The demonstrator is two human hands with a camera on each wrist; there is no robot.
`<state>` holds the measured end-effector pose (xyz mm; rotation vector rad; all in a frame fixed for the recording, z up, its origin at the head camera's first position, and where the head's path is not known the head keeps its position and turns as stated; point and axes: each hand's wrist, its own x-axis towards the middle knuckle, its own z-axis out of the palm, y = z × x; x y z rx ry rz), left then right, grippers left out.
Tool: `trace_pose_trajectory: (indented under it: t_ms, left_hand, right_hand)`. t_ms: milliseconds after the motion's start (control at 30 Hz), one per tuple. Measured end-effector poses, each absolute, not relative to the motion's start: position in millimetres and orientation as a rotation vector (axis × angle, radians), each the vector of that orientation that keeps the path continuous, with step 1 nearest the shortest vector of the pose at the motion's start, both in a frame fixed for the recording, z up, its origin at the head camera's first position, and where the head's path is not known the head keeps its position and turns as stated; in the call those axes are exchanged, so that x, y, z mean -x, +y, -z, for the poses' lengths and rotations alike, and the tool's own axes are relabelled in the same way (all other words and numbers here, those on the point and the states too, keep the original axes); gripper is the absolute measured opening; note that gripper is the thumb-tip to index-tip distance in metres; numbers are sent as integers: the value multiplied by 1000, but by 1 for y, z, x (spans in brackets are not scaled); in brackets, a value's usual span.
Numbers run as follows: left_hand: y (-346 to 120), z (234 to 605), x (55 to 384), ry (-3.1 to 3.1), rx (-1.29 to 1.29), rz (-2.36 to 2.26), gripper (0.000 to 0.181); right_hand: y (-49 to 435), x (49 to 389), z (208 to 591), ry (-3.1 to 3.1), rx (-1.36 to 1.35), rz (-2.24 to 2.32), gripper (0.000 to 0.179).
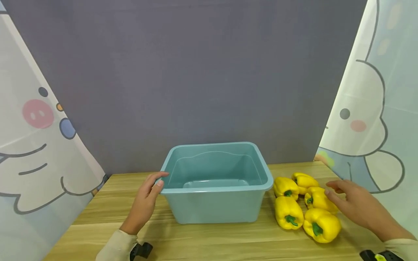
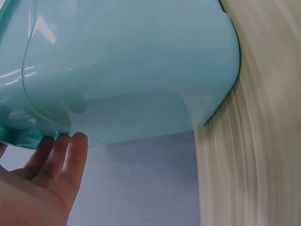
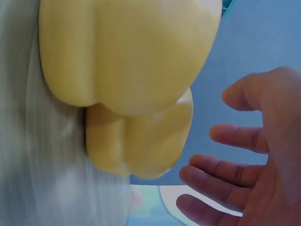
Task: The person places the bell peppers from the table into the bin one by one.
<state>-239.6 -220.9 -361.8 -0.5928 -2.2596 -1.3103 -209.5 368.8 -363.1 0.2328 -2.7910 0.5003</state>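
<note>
A light teal plastic bin [image 1: 215, 206] stands upright on the table, its inside bare in the head view. My left hand [image 1: 145, 201] holds the bin's left rim, with fingertips against the outer wall under the lip in the left wrist view. Several yellow bell peppers [image 1: 321, 225] with green stems sit in a cluster right of the bin. Beside the rearmost right ones hovers my right hand [image 1: 360, 204], fingers spread and holding nothing. In the right wrist view a gap shows between its fingers and the two visible peppers [image 3: 136, 56].
The wood-grain table [image 1: 209, 243] ends at a grey cloth backdrop [image 1: 209, 79] just behind the bin. Printed curtains with cartoon animals hang at the left [image 1: 36, 156] and right [image 1: 392, 119] sides.
</note>
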Motion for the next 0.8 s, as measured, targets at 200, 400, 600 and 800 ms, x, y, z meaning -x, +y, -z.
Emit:
trace_pose_trajectory:
  t_ms: [200, 400, 600, 800]
  left_hand:
    - [-224, 363, 241, -2269, 610, 1316, 34]
    - [-222, 363, 242, -2268, 613, 1301, 33]
    - [-222, 365, 242, -2266, 604, 1298, 33]
    - [-223, 367, 243, -2286, 599, 1269, 35]
  right_hand:
    - [376, 213, 370, -2790, -285, -590, 47]
    - [381, 216, 380, -2778, -319, -668, 52]
    - [382, 219, 389, -2796, -333, -728, 57]
    - [382, 222, 395, -2787, -335, -695, 59]
